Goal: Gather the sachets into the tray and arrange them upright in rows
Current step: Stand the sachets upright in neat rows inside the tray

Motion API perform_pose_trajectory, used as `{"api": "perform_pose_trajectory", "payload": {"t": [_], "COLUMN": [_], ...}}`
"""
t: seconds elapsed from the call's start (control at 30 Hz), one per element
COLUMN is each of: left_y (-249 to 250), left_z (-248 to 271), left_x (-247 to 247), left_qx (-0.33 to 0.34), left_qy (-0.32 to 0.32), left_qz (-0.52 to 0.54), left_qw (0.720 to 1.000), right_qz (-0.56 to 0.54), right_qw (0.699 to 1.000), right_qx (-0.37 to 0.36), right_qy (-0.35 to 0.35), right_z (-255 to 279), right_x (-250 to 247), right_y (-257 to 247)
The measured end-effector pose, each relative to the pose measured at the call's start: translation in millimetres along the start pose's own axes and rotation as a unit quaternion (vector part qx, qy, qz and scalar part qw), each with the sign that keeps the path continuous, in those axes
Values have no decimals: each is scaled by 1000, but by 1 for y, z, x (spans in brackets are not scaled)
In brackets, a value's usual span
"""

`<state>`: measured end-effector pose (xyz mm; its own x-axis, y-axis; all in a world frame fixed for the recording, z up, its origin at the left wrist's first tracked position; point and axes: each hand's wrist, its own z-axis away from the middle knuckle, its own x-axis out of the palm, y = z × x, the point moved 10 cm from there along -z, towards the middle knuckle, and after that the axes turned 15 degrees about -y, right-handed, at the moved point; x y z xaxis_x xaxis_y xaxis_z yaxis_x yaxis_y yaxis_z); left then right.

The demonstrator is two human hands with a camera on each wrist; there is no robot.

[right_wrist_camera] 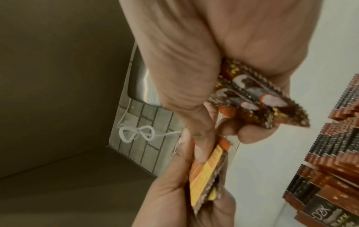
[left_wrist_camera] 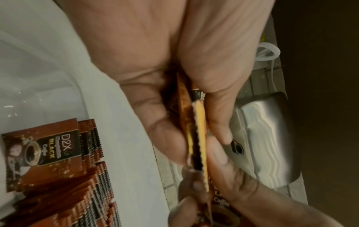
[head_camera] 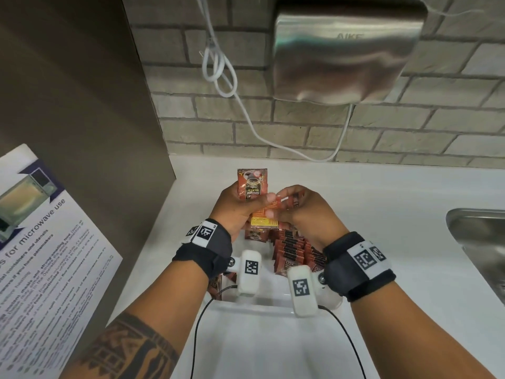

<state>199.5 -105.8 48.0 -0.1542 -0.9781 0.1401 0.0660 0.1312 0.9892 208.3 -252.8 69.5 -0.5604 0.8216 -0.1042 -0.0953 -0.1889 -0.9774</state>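
Over the far end of the clear tray point(head_camera: 262, 304), my left hand point(head_camera: 247, 207) grips a small stack of brown coffee sachets point(head_camera: 252, 184), one of which sticks up above the thumb. My right hand point(head_camera: 281, 205) pinches an orange-backed sachet point(head_camera: 264, 218) of that stack between thumb and finger. It also holds a fanned bundle of sachets point(right_wrist_camera: 252, 99) against its palm. In the left wrist view the held stack point(left_wrist_camera: 200, 130) shows edge-on between my fingers. Rows of upright sachets point(head_camera: 292, 250) fill the tray's right side, below my hands.
The tray sits on a white counter point(head_camera: 369, 203). A steel sink point(head_camera: 481, 242) lies at the right edge. A steel hand dryer point(head_camera: 347, 50) and a looped white cable point(head_camera: 218, 64) hang on the brick wall. A brown panel point(head_camera: 82, 105) with a microwave notice point(head_camera: 41, 242) stands left.
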Motion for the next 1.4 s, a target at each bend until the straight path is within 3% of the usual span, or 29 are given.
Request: {"api": "perform_pose_trajectory", "payload": {"t": [0.2, 0.43, 0.53, 0.63, 0.73, 0.8, 0.87, 0.93, 0.97, 1.07, 1.17, 1.3, 1.4], "left_y": [-6, 2, 3, 1, -4, -8, -9, -7, -6, -3, -2, 4, 11], "left_z": [0, -2, -1, 0, 0, -1, -2, -3, -3, -3, -1, 2, 1], "left_x": [-5, -2, -2, -4, -5, -7, -6, 0, 3, 6, 1, -5, 4], "left_qx": [-29, -11, -9, -16, -35, -48, -51, -49, -50, -49, -35, -22, -14], "left_qy": [8, 22, 24, 36, 39, 35, 24, 2, -9, -28, -20, -14, -56], "left_qz": [17, -36, -13, 14, 43, 50, 69, 94, 99, 60, 13, -33, -81], "left_qw": [999, 999, 1000, 999, 998, 997, 996, 994, 994, 997, 999, 999, 995], "right_qz": [-28, 12, 9, -4, -15, 58, 233, 376, 402, 385, 338, 167, 123], "right_qw": [997, 998, 996, 997, 998, 989, 949, 900, 891, 901, 930, 978, 992], "right_qx": [11, 54, 76, 75, 25, -67, -156, -189, -189, -182, -123, -52, -3], "right_qy": [64, 33, 37, 29, 59, 116, 147, 112, 93, 87, 74, 115, 30], "right_z": [0, -1, -1, 0, 4, 11, 19, 18, 15, 12, 8, 10, 3], "right_x": [-26, -16, -20, -20, -27, -36, -29, -3, 6, 7, 0, -30, -22], "right_y": [6, 8, 14, 15, 1, -23, -49, -52, -47, -38, -30, -21, -16]}}
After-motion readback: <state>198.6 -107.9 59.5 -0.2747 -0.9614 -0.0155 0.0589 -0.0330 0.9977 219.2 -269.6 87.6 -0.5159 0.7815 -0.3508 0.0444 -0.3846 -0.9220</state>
